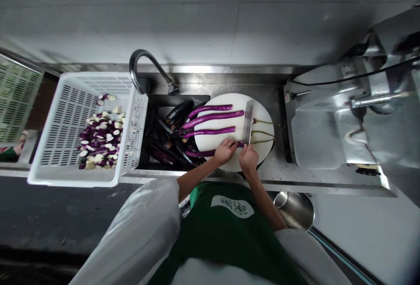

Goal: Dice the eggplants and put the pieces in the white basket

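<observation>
My left hand (225,151) is closed on a long purple eggplant (201,153) lying along the front of the round white cutting board (262,112). In my right hand (248,159) is a cleaver (248,119); its blade points away from me across the board, over the stem end of that eggplant. Farther back on the board lie an upper eggplant (215,108), a middle eggplant (213,119) and a lower eggplant (215,131), side by side. Cut green stems (262,134) lie right of the blade. My fingers partly hide the held eggplant's end.
Left of the board, dark eggplants (179,112) fill a sink basin (197,98) under a curved faucet (144,53). A white basket (46,145) holds cut eggplant pieces (101,140). A metal machine (370,101) stands at the right. A steel pot (297,210) is below the counter edge.
</observation>
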Demonstrator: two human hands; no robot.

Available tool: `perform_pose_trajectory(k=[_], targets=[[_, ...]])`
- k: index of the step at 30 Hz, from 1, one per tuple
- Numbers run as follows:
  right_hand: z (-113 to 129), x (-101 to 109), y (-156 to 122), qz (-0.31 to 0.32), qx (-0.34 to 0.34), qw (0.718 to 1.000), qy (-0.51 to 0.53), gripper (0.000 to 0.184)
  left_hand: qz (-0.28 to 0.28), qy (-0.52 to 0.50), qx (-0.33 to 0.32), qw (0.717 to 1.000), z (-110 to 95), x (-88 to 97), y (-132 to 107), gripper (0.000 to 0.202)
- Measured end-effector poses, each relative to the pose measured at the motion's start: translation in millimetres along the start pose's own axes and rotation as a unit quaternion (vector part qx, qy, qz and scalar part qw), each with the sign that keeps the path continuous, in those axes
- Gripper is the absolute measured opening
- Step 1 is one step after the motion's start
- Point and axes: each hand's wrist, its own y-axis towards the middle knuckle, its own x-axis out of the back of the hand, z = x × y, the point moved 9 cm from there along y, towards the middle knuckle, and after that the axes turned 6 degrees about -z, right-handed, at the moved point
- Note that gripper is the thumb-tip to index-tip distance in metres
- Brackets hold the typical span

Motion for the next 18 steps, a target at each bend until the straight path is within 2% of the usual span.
perform_pose_trajectory(k=[6, 9, 14, 18], targets=[[1.6, -3.2, 13.7, 0.003, -0.002, 1.0, 0.007, 0.033, -0.022, 0.014, -0.006, 1.0, 0.0, 2.9, -2.7, 0.032], [-2.0, -3.8, 10.4, -0.006, -0.003, 1.0, 0.012, 0.035, -0.05, 0.013, 0.033, 0.998, 7.5, 8.9, -0.4, 0.03], [-2.1, -4.5, 11.4, 0.007, -0.003, 1.0, 0.012, 0.034, -0.107, -0.014, 0.137, 0.985, 34.1, 26.8, 2.2, 0.031], [-5.7, 2.4, 22.3, 0.011, -0.009, 1.0, 0.027, 0.03, -0.133, -0.021, 0.156, 0.979, 46.8, 40.2, 0.5, 0.032]])
